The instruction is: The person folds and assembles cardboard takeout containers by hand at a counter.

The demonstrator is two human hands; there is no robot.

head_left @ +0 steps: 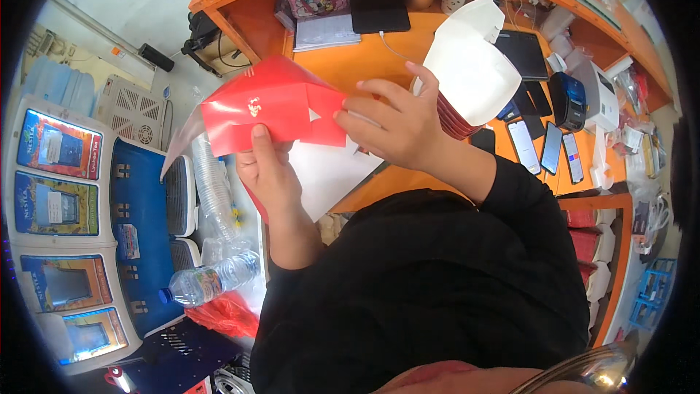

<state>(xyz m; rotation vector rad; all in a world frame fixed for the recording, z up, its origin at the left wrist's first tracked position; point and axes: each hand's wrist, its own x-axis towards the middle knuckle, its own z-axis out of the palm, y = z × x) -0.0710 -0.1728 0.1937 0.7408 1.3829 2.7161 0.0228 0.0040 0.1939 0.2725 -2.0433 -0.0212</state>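
A glossy red cardboard box blank [273,106], partly folded and with a small gold print, is held up over the desk. My left hand [273,175] grips its lower edge, thumb on the red face and fingers hidden behind. At the blank's right flap, my right hand [397,117] has its fingers spread, the fingertips at or against the flap's edge. Below lies a white sheet [332,179], partly covered by the blank and my hands. Just beyond my right hand stands a nested stack of folded boxes [474,62], white inside and red outside.
Several phones [523,147] and a card terminal [567,101] lie on the orange desk [397,179] at right. A black tablet [377,4] lies at the back. On the left are a drink dispenser [65,211], stacked plastic cups [211,182] and a water bottle [208,283].
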